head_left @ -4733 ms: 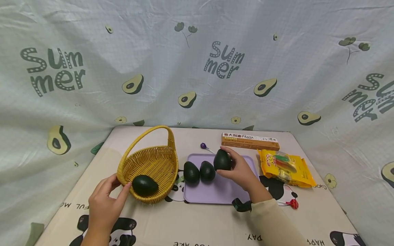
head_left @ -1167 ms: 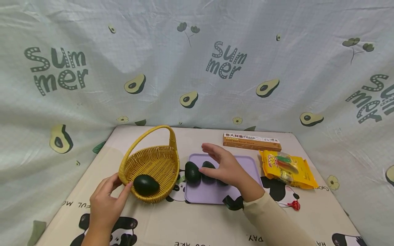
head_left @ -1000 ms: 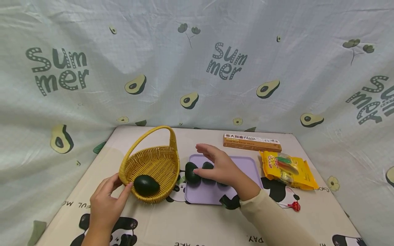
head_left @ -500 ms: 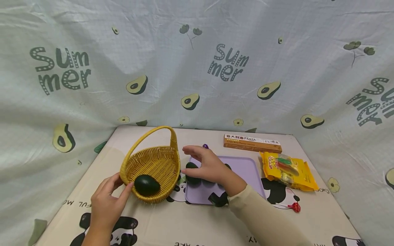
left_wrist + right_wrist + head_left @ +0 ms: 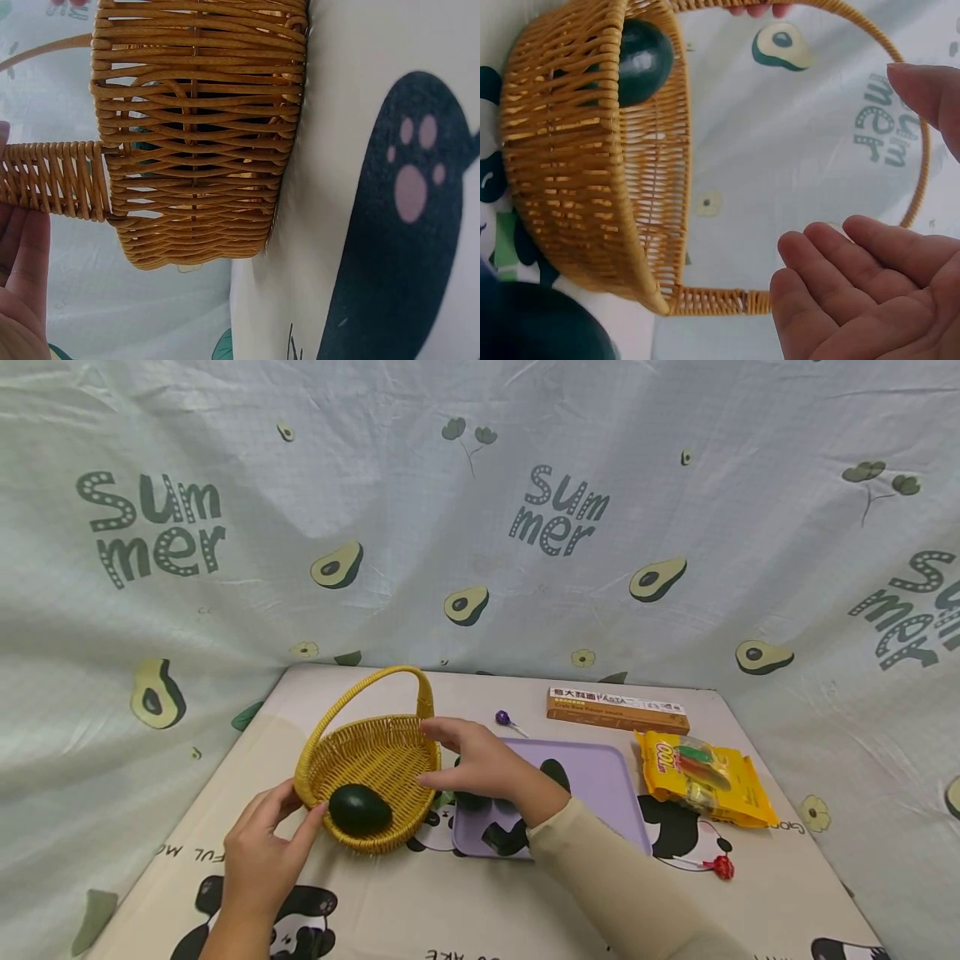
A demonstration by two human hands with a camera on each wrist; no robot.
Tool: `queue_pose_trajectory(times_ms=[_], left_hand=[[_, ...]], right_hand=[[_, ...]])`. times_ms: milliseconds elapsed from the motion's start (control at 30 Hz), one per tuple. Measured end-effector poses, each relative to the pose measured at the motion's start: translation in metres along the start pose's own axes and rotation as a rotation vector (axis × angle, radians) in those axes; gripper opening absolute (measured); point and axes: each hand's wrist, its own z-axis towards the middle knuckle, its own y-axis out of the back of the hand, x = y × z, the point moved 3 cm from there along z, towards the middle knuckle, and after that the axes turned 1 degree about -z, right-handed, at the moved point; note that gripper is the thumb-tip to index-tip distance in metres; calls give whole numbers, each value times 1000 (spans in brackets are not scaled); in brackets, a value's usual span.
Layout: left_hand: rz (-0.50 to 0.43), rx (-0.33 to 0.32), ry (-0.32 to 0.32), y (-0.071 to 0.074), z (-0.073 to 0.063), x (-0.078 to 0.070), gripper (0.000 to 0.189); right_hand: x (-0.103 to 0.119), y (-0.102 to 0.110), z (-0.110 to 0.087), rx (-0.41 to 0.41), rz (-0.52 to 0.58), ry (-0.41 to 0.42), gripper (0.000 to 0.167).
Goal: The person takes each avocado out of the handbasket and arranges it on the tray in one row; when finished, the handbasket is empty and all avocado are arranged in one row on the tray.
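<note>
A yellow wicker basket [image 5: 375,752] stands at the left with one dark green avocado [image 5: 360,810] inside. My left hand [image 5: 266,839] grips the base of its handle [image 5: 56,176], fingers on one side and thumb on the other. Over the basket's right rim hovers my right hand [image 5: 483,764], fingers extended, thumb apart, holding nothing. The right wrist view shows that hand [image 5: 877,292] near the handle with a gap between thumb and fingers. On the lilac tray [image 5: 592,785] lie more avocados, one [image 5: 555,774] in partial view beyond the right wrist; others are mostly hidden under that hand.
A pasta box [image 5: 617,710] lies at the back right, with a yellow snack packet [image 5: 705,779] in front of it. A purple lollipop [image 5: 502,718] lies behind the tray, and a red lollipop [image 5: 722,867] to its right. A printed cloth covers the table.
The avocado that my right hand held over the tray is now down on the tray. Emptied, that hand has moved left to the basket's rim. My left hand keeps its hold.
</note>
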Motion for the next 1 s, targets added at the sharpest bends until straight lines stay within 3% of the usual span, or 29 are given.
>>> queue_pose_trajectory(times_ms=[533, 1000], left_hand=[[0, -10, -11, 2, -3, -3, 51], [-28, -34, -77, 3, -2, -2, 54]], right_hand=[[6, -25, 40, 137, -36, -37, 77], [4, -49, 65, 274, -52, -50, 76]])
